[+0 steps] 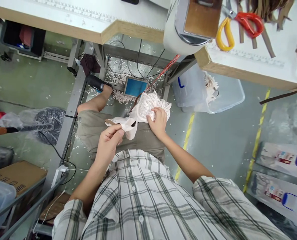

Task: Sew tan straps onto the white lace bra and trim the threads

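Observation:
A pale pink lace garment (pixel 144 108) lies bunched over my lap, above my olive shorts (pixel 93 125). My left hand (pixel 109 141) pinches one end of it, fingers closed on a strip of the fabric near a small brown piece. My right hand (pixel 158 121) grips the frilly bunched part, fingers curled round it. My plaid shirt fills the bottom of the view.
A white sewing table (pixel 63 16) spans the top, with a sewing machine head (pixel 188 26) and red and yellow scissors (pixel 241 25) on it. Below sit a blue pedal (pixel 135 87), a clear plastic bin (pixel 213 95), fabric scraps, cables, bags at left and boxes at right.

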`<action>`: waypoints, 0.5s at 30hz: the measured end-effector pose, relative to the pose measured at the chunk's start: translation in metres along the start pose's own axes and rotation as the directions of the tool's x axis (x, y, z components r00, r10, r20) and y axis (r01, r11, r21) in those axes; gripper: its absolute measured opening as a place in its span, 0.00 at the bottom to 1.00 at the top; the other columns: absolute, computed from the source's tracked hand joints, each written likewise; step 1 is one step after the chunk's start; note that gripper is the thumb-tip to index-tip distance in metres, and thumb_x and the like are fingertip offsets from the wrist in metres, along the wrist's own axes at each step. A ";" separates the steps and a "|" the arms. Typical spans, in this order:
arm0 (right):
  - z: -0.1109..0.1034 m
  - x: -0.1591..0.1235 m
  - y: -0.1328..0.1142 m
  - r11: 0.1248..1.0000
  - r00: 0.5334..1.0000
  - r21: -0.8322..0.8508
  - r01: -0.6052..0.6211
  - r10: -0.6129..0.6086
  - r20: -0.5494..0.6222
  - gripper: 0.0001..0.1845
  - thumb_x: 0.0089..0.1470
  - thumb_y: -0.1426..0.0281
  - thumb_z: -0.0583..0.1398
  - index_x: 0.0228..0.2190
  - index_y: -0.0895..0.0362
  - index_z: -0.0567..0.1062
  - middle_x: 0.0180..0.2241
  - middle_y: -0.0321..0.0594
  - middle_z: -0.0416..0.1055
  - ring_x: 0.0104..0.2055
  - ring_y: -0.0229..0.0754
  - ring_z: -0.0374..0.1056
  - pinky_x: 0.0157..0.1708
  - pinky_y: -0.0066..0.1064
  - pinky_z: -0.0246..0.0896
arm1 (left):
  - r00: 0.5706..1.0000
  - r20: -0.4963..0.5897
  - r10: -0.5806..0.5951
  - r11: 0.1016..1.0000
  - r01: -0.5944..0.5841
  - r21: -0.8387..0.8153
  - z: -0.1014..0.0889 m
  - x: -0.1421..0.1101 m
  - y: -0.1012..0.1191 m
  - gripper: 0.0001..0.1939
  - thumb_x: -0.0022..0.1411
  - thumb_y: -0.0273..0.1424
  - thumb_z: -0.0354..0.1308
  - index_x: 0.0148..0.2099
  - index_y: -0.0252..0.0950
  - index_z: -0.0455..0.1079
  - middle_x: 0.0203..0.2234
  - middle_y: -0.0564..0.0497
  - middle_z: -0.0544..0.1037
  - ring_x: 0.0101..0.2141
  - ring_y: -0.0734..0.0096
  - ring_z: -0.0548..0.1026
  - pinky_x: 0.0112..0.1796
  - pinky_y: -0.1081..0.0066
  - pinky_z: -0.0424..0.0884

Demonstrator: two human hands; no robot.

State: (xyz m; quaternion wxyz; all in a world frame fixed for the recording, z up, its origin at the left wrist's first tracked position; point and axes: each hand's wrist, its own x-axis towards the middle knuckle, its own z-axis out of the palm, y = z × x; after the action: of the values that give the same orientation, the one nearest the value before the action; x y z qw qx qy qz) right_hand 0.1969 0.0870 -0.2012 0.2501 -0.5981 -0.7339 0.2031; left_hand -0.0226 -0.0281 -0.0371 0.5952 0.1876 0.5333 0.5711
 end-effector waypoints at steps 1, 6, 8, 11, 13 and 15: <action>-0.001 -0.001 -0.001 1.000 1.000 0.026 -0.012 0.012 0.007 0.16 0.55 0.64 0.60 0.46 0.55 0.71 0.55 0.50 0.69 0.61 0.53 0.61 0.63 0.49 0.51 | 1.000 -0.003 0.001 1.000 -0.001 0.001 -0.001 0.000 0.000 0.09 0.60 0.36 0.66 0.41 0.38 0.80 0.18 0.59 0.58 0.21 0.80 0.52 0.24 0.73 0.49; -0.015 0.017 0.000 0.890 0.970 0.386 -0.242 0.232 0.073 0.17 0.47 0.62 0.65 0.39 0.54 0.73 0.48 0.47 0.72 0.56 0.52 0.64 0.62 0.49 0.55 | 1.000 -0.017 0.019 1.000 -0.018 0.019 -0.006 0.001 0.001 0.09 0.60 0.37 0.66 0.40 0.37 0.80 0.18 0.59 0.58 0.21 0.79 0.53 0.24 0.74 0.52; -0.024 0.043 0.002 0.831 0.949 0.468 -0.301 0.308 0.065 0.16 0.53 0.58 0.61 0.39 0.54 0.71 0.43 0.44 0.73 0.48 0.47 0.69 0.55 0.45 0.64 | 1.000 -0.018 0.019 0.999 -0.018 0.049 -0.010 0.001 0.001 0.09 0.60 0.37 0.65 0.38 0.37 0.79 0.17 0.59 0.58 0.21 0.79 0.53 0.24 0.74 0.51; -0.032 0.103 -0.002 0.756 0.921 0.559 -0.341 0.388 0.038 0.19 0.64 0.53 0.49 0.40 0.54 0.69 0.40 0.42 0.74 0.41 0.41 0.71 0.44 0.38 0.71 | 1.000 -0.026 0.010 0.991 -0.007 0.130 -0.016 0.001 -0.002 0.10 0.62 0.38 0.64 0.36 0.36 0.77 0.17 0.59 0.57 0.22 0.78 0.54 0.24 0.74 0.51; -0.035 0.152 -0.010 0.655 0.904 0.651 -0.384 0.411 0.120 0.24 0.66 0.50 0.47 0.37 0.56 0.70 0.34 0.41 0.74 0.38 0.40 0.72 0.39 0.35 0.73 | 0.999 -0.038 0.015 0.985 -0.009 0.172 -0.019 0.004 -0.004 0.10 0.62 0.38 0.65 0.35 0.36 0.76 0.17 0.59 0.57 0.22 0.78 0.54 0.25 0.74 0.52; -0.041 0.198 -0.020 0.292 0.833 0.808 -0.511 0.401 0.382 0.25 0.65 0.48 0.52 0.33 0.57 0.69 0.30 0.41 0.74 0.36 0.41 0.73 0.37 0.36 0.74 | 0.999 -0.038 0.032 0.980 -0.024 0.198 -0.018 0.007 -0.006 0.10 0.62 0.38 0.65 0.35 0.36 0.75 0.18 0.58 0.58 0.23 0.77 0.55 0.26 0.74 0.54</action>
State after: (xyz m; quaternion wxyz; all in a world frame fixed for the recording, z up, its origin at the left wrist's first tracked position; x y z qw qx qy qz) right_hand 0.1747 0.2768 -0.1322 0.4167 -0.5470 -0.3254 0.6491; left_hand -0.0371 -0.0302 -0.0514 0.5546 0.2416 0.5968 0.5272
